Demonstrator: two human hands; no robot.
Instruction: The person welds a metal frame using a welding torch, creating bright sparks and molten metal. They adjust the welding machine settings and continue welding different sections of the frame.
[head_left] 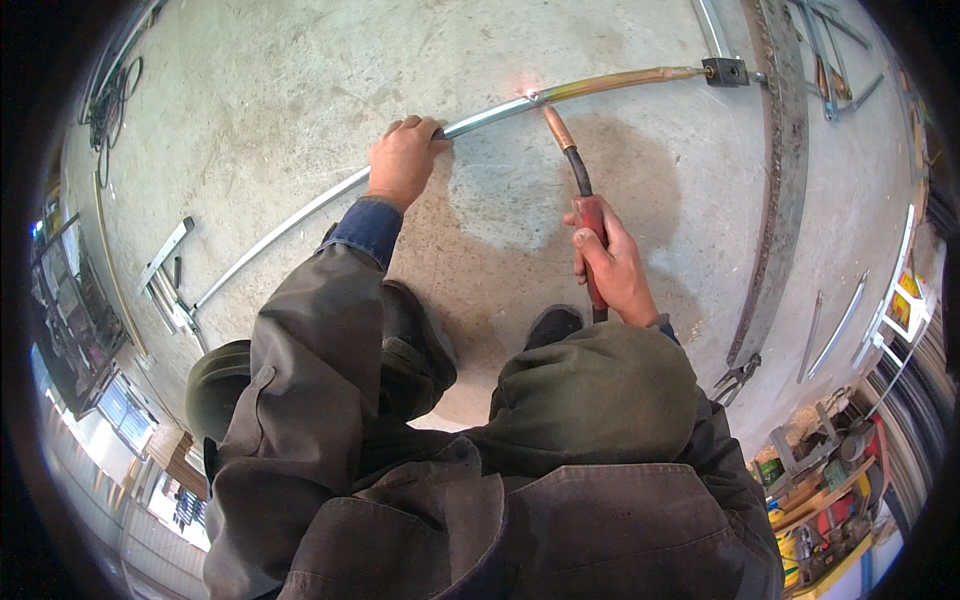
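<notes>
My left hand (pixel 403 165) is closed around a long silver metal tube (pixel 300 217) that runs slantwise above the concrete floor. A dark piece shows at the edge of that grip, its kind unclear. Beyond it the tube meets a brownish-gold heat-tinted length (pixel 610 84), which ends at a black block (pixel 725 72). A small bright glow sits where the silver and gold parts meet. My right hand (pixel 615 262) wraps around the red handle of a welding torch (pixel 591 222). Its copper nozzle (pixel 559 128) points up at the glowing spot, just below it.
A rusty-edged steel beam (pixel 785 190) lies along the right. Locking pliers (pixel 737 378) rest at its near end. A metal frame (pixel 165 275) stands at left, and dark cables (pixel 108 115) lie far left. Assorted tools (pixel 820 490) crowd the lower right.
</notes>
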